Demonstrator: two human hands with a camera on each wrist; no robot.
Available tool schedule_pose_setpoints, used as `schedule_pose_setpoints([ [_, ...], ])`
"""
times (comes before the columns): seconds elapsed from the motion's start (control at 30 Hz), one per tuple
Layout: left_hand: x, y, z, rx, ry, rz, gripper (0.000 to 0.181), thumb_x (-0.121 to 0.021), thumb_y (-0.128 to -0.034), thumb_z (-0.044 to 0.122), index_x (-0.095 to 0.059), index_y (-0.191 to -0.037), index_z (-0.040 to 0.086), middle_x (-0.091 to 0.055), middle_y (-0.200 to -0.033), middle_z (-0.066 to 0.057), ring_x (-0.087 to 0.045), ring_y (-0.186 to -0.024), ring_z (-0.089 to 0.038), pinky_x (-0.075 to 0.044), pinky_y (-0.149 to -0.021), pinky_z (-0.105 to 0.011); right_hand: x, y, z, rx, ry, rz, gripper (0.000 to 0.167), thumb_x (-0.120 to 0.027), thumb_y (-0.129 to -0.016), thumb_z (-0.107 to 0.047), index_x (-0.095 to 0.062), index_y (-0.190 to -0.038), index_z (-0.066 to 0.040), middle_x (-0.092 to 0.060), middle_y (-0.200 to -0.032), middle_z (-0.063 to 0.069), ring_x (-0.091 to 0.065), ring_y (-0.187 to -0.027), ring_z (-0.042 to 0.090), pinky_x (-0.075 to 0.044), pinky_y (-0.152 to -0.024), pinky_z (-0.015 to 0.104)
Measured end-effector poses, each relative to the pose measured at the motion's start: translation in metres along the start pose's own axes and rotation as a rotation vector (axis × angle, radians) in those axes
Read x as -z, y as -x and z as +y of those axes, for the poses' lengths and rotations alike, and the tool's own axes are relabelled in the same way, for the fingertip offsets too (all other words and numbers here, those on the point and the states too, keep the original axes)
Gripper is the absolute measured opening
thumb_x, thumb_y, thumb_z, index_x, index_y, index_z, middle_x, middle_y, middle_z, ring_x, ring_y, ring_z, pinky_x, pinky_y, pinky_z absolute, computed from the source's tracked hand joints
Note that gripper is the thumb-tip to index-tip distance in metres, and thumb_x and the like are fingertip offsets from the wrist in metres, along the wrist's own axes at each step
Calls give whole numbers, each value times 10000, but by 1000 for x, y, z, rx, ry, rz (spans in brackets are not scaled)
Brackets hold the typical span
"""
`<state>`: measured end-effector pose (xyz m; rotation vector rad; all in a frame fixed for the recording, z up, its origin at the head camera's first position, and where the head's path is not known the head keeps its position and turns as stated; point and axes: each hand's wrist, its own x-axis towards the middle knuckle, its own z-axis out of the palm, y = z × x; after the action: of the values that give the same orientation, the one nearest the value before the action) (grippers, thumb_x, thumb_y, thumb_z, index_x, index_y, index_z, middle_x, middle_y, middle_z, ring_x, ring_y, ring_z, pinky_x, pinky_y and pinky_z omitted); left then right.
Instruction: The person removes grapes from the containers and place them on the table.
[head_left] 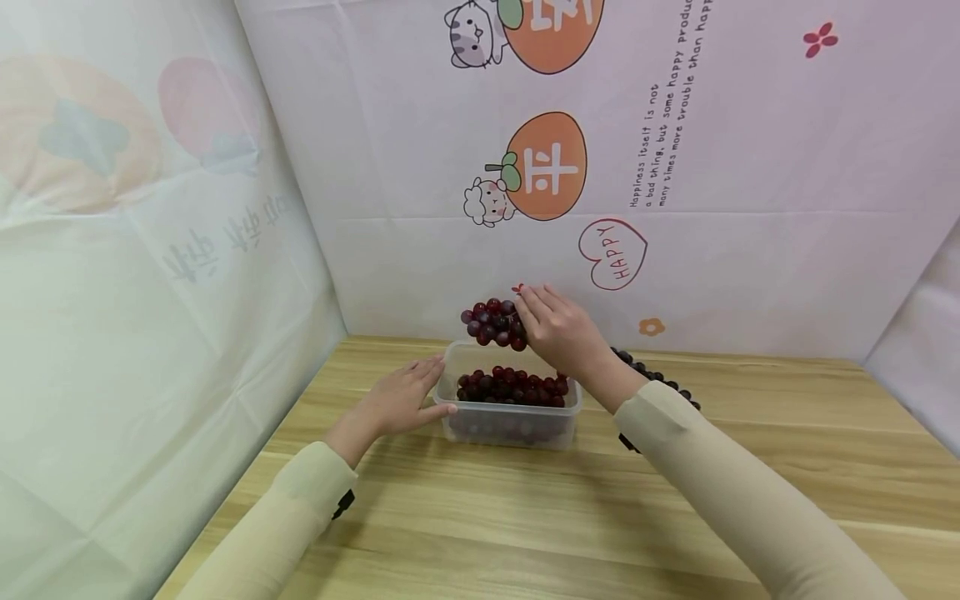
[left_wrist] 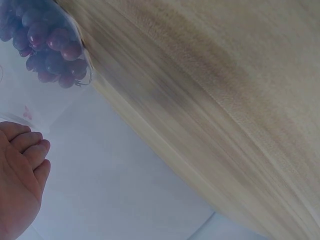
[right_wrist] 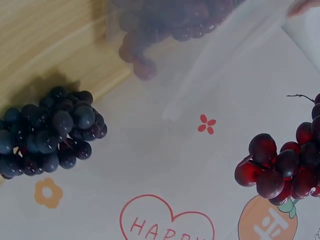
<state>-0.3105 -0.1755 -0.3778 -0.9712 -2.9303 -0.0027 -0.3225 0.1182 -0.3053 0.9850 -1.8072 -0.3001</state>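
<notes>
A bunch of red grapes (head_left: 492,323) is held up by the right hand (head_left: 562,333) above a clear plastic container (head_left: 510,425); in the right wrist view that bunch (right_wrist: 287,170) hangs at the right edge. More red grapes (head_left: 510,387) lie inside the container. The left hand (head_left: 401,398) rests against the container's left end, thumb at the front rim and fingers along the side. The left wrist view shows this hand (left_wrist: 20,182) beside the container, with grapes (left_wrist: 47,45) seen through its wall. How the right fingers close round the bunch is partly hidden.
Dark grapes (head_left: 652,371) lie on the wooden table (head_left: 465,517) behind the right forearm; the right wrist view shows them (right_wrist: 50,132) near the table's back edge. A printed white cloth (head_left: 420,167) stands behind the table, with another cloth (head_left: 150,333) along the left side.
</notes>
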Motion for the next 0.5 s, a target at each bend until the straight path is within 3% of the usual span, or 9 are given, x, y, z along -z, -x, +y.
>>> schedule_pose_setpoints([
  [0.5,1,1,1,-8,-2,1,855,-390,-975,619,-231,-1526,-16,-190,-1589,-137,-256,-1416,-352,-199,-1166,-442,13,-2,22,-41,-15,76,291,-627,-848,15,-670,-1116,121,-668,-1096,262,-663,-995,370,-514,-918,454],
])
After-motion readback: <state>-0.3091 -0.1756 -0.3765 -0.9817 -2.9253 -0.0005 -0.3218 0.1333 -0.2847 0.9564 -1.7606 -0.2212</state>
